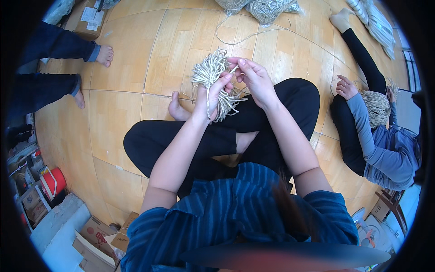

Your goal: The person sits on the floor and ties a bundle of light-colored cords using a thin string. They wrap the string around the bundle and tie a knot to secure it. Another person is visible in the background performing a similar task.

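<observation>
A thick bundle of pale beige cords (209, 71) hangs over my crossed legs, its looped top up and its loose ends spread below. My left hand (210, 94) is closed around the middle of the bundle. Just to the right, my right hand (257, 81) pinches a single cord (234, 69) of the same kind between thumb and fingertips. That strand runs toward my left fingers, and the two hands are close together. The far side of the bundle is hidden by its own strands.
At the right, a seated person (385, 152) holds a similar cord bundle (377, 109). Another person's bare feet (104, 55) stand at the left. Bagged cord (272, 9) lies ahead on the tiled floor (122, 68). A red bucket (53, 181) and cardboard boxes (97, 233) are at the lower left.
</observation>
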Demonstrator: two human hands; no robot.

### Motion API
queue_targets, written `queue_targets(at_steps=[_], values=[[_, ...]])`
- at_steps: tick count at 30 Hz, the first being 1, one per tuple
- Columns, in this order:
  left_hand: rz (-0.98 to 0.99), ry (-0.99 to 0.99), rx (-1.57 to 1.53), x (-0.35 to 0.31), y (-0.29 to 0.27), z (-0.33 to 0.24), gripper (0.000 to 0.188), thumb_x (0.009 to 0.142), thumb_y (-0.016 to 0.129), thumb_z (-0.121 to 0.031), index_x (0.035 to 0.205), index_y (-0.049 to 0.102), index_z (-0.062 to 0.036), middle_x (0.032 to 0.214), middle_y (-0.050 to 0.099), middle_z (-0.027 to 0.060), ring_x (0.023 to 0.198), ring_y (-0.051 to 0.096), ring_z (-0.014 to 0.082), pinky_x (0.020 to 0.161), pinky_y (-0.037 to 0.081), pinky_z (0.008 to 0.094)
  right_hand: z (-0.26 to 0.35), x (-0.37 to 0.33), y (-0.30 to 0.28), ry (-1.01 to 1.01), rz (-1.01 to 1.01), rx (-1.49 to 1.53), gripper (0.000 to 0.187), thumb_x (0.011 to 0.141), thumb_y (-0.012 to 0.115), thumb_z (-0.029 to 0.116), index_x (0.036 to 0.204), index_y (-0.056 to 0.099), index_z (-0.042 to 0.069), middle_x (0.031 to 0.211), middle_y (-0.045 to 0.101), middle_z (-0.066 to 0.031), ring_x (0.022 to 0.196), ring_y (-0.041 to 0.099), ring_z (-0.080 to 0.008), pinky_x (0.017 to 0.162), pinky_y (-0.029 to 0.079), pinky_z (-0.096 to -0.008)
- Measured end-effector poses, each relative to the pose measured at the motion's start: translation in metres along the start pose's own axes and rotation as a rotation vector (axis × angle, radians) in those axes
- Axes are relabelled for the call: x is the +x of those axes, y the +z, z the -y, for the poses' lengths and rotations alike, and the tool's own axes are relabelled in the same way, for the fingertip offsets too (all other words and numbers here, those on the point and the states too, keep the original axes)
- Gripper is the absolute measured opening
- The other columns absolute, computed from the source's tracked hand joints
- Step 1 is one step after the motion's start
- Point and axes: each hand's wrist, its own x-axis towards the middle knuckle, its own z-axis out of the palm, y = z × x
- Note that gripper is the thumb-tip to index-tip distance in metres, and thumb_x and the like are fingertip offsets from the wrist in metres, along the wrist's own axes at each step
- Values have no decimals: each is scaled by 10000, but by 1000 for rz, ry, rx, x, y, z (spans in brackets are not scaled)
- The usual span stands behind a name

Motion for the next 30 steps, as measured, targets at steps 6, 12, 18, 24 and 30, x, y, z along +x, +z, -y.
queue_targets(at_steps=[6, 12, 18, 24, 30], values=[[51, 14, 76, -2, 4, 0, 316, 880, 656, -221, 1125, 605, -27, 843, 636, 48, 637, 542, 66, 553, 444, 194, 0, 1, 1, -79, -5, -119, 299, 971, 519, 164, 1226, 597, 28, 861, 638, 1, 740, 550, -62, 730, 468, -219], [6, 26, 142, 2, 2, 1, 300, 857, 686, -177, 1085, 628, 9, 821, 633, 37, 603, 553, 61, 516, 458, 200, -5, 1, -3, -67, -116, -47, 176, 916, 614, 148, 1027, 632, 12, 865, 671, -41, 748, 574, -59, 699, 450, -202], [35, 52, 153, 1, 4, 1, 288, 854, 689, -175, 1086, 619, -19, 759, 593, -4, 565, 508, 48, 495, 435, 195, -6, 3, -9, 16, -59, 69, 158, 919, 611, 172, 1012, 638, 48, 918, 659, -22, 794, 559, -69, 724, 424, -219], [50, 20, 118, 2, 1, -1, 334, 874, 655, -205, 1151, 586, -31, 886, 637, 28, 610, 506, 48, 516, 418, 189, 0, 1, -9, 42, -5, 148, 153, 917, 613, 172, 1005, 650, 53, 937, 660, -16, 791, 560, -71, 707, 427, -223], [63, 8, 78, 1, 0, -2, 333, 859, 675, -195, 1135, 591, -28, 914, 650, 47, 677, 582, 78, 540, 445, 189, -7, 2, -10, 26, 20, 149, 134, 886, 659, 163, 964, 649, 54, 907, 672, -28, 757, 567, -65, 692, 432, -208]])
